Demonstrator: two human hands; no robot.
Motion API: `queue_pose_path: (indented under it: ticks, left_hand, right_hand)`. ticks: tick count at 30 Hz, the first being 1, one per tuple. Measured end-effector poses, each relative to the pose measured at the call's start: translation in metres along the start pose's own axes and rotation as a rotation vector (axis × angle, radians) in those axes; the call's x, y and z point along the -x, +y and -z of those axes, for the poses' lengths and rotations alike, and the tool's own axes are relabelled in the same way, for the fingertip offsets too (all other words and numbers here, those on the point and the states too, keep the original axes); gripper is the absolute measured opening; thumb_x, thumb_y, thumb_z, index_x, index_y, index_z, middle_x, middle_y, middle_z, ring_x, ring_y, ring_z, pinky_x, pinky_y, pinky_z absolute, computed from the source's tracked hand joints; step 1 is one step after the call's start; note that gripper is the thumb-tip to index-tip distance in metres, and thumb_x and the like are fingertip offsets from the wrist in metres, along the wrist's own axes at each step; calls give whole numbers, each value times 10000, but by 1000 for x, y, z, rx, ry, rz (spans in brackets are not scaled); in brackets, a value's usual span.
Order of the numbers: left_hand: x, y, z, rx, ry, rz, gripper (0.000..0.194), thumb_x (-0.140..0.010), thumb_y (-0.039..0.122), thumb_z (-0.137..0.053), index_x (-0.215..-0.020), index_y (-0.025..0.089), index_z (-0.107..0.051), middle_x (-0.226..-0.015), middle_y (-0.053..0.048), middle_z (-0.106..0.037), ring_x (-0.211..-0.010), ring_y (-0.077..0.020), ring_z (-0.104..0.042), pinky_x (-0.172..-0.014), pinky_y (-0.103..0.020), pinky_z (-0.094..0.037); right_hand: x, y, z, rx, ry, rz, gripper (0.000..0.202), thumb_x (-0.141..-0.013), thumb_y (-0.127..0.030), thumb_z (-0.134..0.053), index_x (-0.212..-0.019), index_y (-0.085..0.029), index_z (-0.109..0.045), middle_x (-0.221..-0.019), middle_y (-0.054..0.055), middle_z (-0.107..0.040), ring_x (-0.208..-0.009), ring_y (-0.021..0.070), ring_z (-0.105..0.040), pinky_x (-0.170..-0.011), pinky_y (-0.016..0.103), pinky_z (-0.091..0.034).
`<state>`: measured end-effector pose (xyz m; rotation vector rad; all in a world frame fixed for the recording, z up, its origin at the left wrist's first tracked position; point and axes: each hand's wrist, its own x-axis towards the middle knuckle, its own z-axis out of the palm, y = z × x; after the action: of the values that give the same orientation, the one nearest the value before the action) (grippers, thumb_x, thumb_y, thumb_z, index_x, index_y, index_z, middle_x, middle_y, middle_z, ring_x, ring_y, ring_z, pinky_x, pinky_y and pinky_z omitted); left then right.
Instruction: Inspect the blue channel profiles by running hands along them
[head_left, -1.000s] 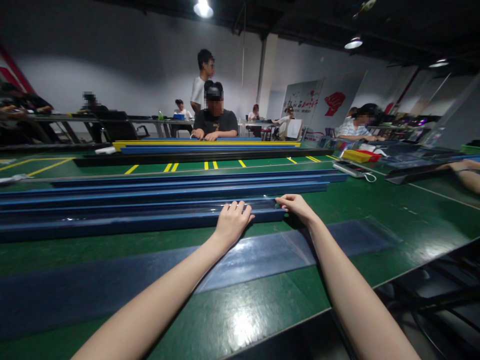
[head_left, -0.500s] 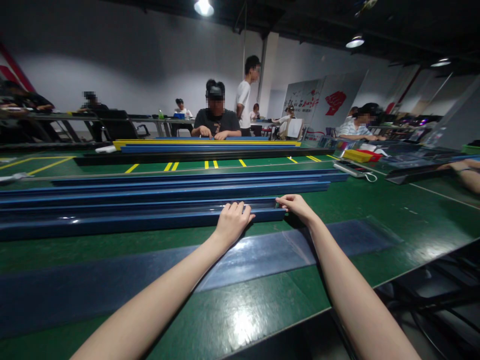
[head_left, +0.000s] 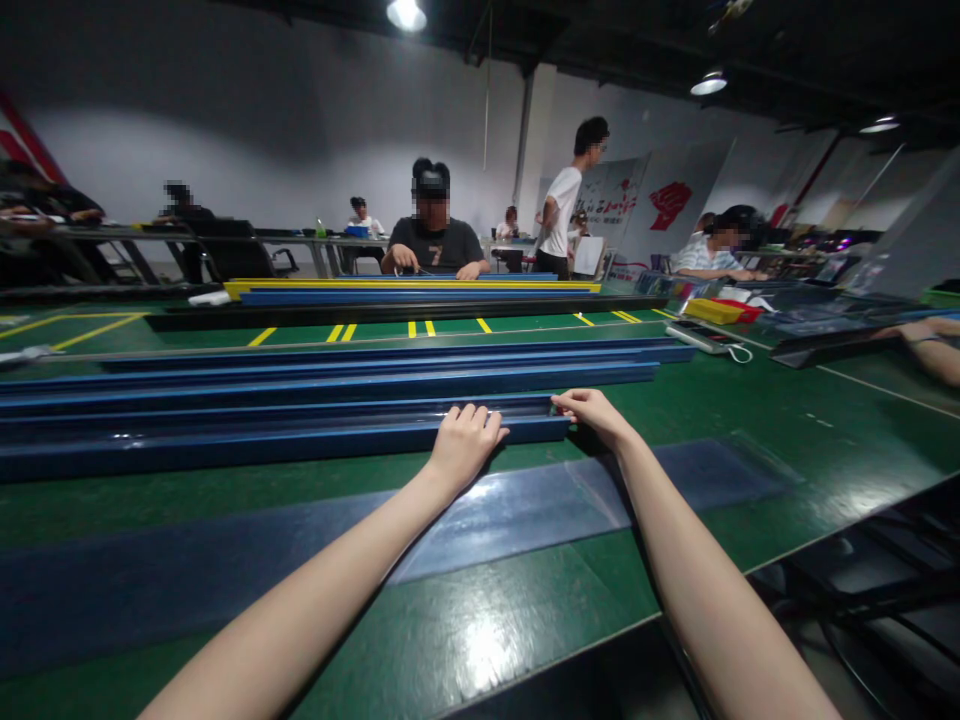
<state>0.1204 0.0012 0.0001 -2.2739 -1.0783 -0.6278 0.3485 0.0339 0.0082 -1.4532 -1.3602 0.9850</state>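
Observation:
A long blue channel strip (head_left: 300, 441) lies across the green table (head_left: 525, 620). My left hand (head_left: 466, 442) rests over its near wall, fingers bent over the edge and into the channel, gripping it a little left of its right end. At that right end my right hand (head_left: 591, 412) is closed in a pinch, thumb and forefinger together on a small thing too tiny to make out. A clear plastic sheet (head_left: 517, 515) lies flat under my forearms.
More blue strips (head_left: 450, 378) lie just beyond. Farther back are a black strip (head_left: 375, 316), a yellow strip (head_left: 420, 287), a phone (head_left: 697, 337) and a yellow tray (head_left: 712, 311). Several people sit around; another person's arm (head_left: 934, 345) is at the right.
The standing person in white has moved to the right. The seated person across the table has shifted their hands. My own hands have hardly moved.

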Motion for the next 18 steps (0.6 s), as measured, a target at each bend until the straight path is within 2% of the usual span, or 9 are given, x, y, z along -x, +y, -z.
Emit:
queue_pose_path:
  ticks: [10, 18]
  left_hand:
    - [0, 0, 1, 0, -11, -3, 236, -875, 321, -398, -801, 153, -547, -739, -60, -597, -722, -195, -530, -601, -306, -284]
    - [0, -1, 1, 0, -3, -10, 242, -873, 325, -400, -778, 155, -544, -725, -56, -594, -709, -193, -528, -596, -306, -284]
  right_hand:
    - [0, 0, 0, -14, 24, -38, 254, -540, -371, -692, -593, -140, -600, -556, 4, -576, -482, 62, -456, -452, 187, -337]
    - [3, -4, 0, 42, 4, -8, 320, -541, -447, -683, -574, -138, -607, -555, 9, -563, -485, 67, -448, -449, 193, -338]
